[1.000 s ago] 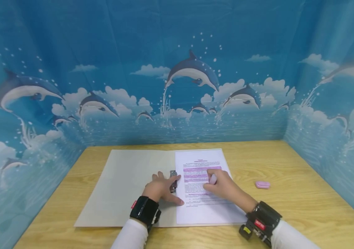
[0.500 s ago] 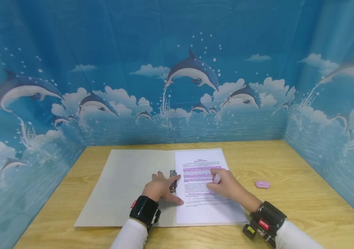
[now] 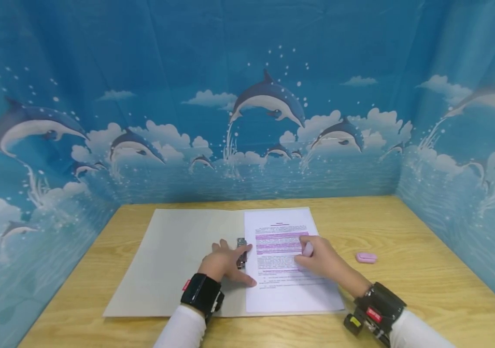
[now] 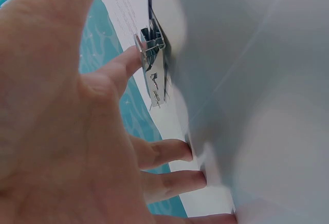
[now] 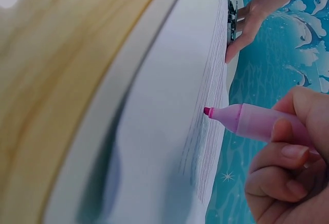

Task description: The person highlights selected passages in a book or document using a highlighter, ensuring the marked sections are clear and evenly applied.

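A printed sheet of paper point(image 3: 290, 299) with several lines marked in purple lies on the right side of an open folder point(image 3: 173, 241). My right hand point(image 3: 323, 258) pinches a pink-purple highlighter point(image 5: 257, 123), its dark pink tip right at the printed lines in the right wrist view. My left hand point(image 3: 225, 263) rests with fingers spread across the folder's middle, thumb on the sheet's left edge. Under its fingers sits a metal clip point(image 4: 153, 62) at the folder's spine. The highlighter's pink cap point(image 3: 366, 257) lies on the table to the right of the folder.
The folder lies on a wood-grain table point(image 3: 421, 290). Blue curtains point(image 3: 177, 125) printed with dolphins stand at the back and both sides. A black strap with a camera point(image 3: 377, 309) is worn on the right wrist.
My right hand has slid a little to the right over the sheet, still holding the highlighter. The left hand stays in place on the folder.
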A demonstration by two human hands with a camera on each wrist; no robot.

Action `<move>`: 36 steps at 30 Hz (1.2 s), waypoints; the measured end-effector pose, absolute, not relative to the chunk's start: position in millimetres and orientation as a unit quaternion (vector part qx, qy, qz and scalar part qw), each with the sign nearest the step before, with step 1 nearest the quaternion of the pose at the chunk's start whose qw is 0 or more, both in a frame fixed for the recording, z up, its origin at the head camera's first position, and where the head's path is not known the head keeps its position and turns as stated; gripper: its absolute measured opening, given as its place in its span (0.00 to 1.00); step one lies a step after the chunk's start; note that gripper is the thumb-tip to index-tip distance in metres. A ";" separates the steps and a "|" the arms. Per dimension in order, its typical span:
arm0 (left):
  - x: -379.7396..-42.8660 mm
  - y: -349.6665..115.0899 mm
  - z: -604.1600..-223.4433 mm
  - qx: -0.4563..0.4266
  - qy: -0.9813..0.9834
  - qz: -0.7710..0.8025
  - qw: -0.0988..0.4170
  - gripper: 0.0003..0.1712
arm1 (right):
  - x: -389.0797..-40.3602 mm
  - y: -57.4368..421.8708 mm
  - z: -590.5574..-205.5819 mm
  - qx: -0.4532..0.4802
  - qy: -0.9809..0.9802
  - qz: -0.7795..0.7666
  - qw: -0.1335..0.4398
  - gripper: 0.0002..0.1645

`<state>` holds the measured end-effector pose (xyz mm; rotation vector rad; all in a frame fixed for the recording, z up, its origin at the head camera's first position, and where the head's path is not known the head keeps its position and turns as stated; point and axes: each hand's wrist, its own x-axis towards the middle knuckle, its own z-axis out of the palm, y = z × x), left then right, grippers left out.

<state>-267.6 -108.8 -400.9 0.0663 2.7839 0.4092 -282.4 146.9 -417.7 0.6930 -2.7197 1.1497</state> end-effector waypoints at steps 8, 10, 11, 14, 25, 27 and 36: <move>-267.6 -108.6 -400.8 0.024 0.976 0.142 0.164 0.58 | -281.9 152.4 -418.5 0.229 -0.895 0.379 0.061 0.20; -267.7 -108.6 -400.9 0.023 0.976 0.141 0.166 0.59 | -281.5 153.6 -418.4 0.229 -0.894 0.380 0.060 0.20; -267.9 -108.6 -401.0 0.023 0.976 0.140 0.167 0.59 | -281.3 154.3 -418.3 0.229 -0.894 0.381 0.059 0.20; -268.1 -108.7 -401.3 0.024 0.976 0.139 0.167 0.59 | -280.5 156.2 -417.7 0.223 -0.894 0.384 0.054 0.21; -268.5 -107.8 -401.7 0.019 0.975 0.139 0.171 0.58 | -280.0 164.7 -417.0 0.215 -0.900 0.374 0.066 0.19; -268.5 -107.7 -401.8 0.021 0.975 0.138 0.171 0.58 | -280.4 166.8 -417.6 0.213 -0.901 0.371 0.068 0.20; -268.2 -107.4 -400.6 0.022 0.975 0.139 0.172 0.58 | -282.0 173.7 -418.4 0.203 -0.904 0.371 0.063 0.19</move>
